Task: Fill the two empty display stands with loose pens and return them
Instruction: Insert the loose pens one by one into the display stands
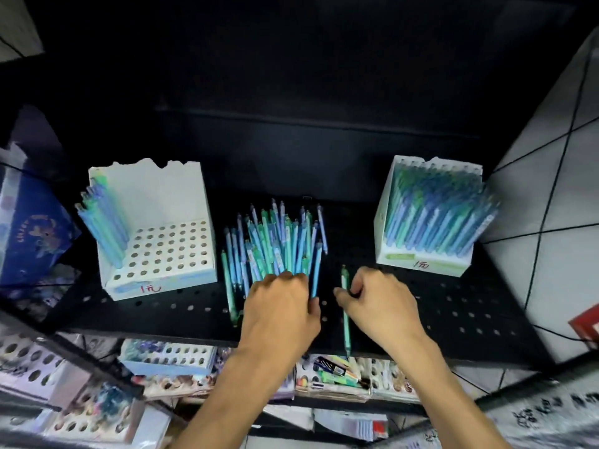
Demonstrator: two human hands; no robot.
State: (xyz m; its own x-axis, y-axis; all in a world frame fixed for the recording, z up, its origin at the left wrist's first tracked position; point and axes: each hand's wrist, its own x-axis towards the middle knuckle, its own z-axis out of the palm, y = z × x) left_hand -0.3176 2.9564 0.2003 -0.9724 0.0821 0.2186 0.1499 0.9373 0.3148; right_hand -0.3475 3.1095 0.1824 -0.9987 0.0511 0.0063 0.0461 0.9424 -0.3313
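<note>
A heap of loose blue and green pens [275, 244] lies in the middle of the black perforated shelf [453, 306]. The white display stand [168, 251] at the left holds a few pens in its left corner; most of its holes show open. At the right a second white stand [424, 218] is packed with pens. My left hand [282, 306] lies on the near end of the heap, fingers curled among the pens. My right hand [376, 303] pinches a single green pen [345, 315] that lies lengthwise on the shelf.
A lower shelf below holds another holed stand [168, 356], markers and stationery packs [337, 374]. Dark blue boxes [32, 234] stand at the left. A white tiled wall [551, 205] closes the right side. The shelf's back is dark.
</note>
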